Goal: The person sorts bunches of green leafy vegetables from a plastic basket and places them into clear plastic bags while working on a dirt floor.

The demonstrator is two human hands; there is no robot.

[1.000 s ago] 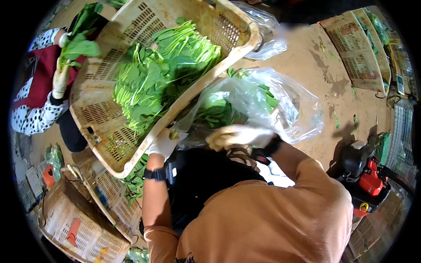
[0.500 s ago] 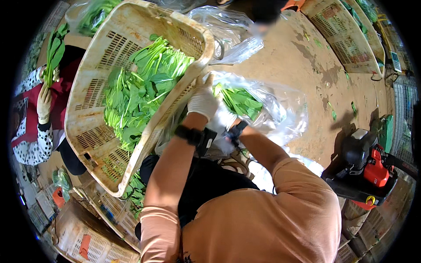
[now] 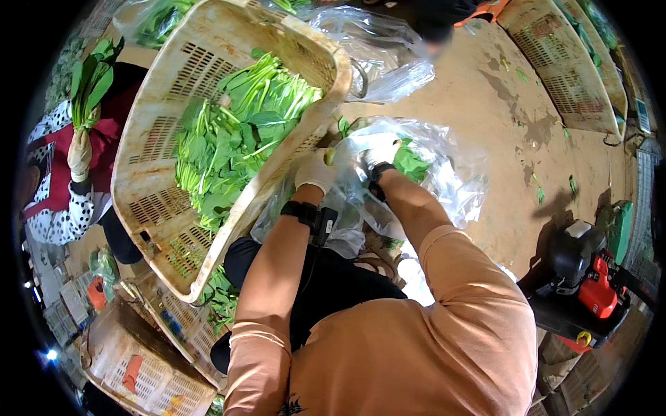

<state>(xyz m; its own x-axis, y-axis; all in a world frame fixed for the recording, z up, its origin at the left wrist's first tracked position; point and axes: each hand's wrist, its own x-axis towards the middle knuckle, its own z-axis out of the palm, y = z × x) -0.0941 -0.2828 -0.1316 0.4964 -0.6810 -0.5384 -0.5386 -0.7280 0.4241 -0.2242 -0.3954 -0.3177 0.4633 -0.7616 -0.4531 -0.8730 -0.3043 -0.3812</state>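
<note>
My left hand [image 3: 314,171], in a white glove, is closed on the near side of a clear plastic bag [image 3: 454,156], close beside the crate's right rim. My right hand [image 3: 381,154], also gloved, is closed at the bag's mouth, a strip of plastic stretched between both hands. Leafy greens [image 3: 412,163] lie inside the bag, just right of my right hand. To the left, a large cream plastic crate [image 3: 149,182] stands tilted, holding a heap of green leafy vegetables [image 3: 232,142]. Fingertips of both hands are partly hidden by plastic.
At the left a co-worker's gloved hand [image 3: 80,154] holds up a bunch of greens [image 3: 90,82]. Another clear bag [image 3: 399,80] lies beyond the crate. A black and red machine [image 3: 590,277] stands at right; more crates [image 3: 548,62] are at far right and lower left.
My right hand has moved forward over the bagged greens. My left hand has come back slightly from the crate's rim. The co-worker's second hand has left the bunch. The view has shifted slightly.
</note>
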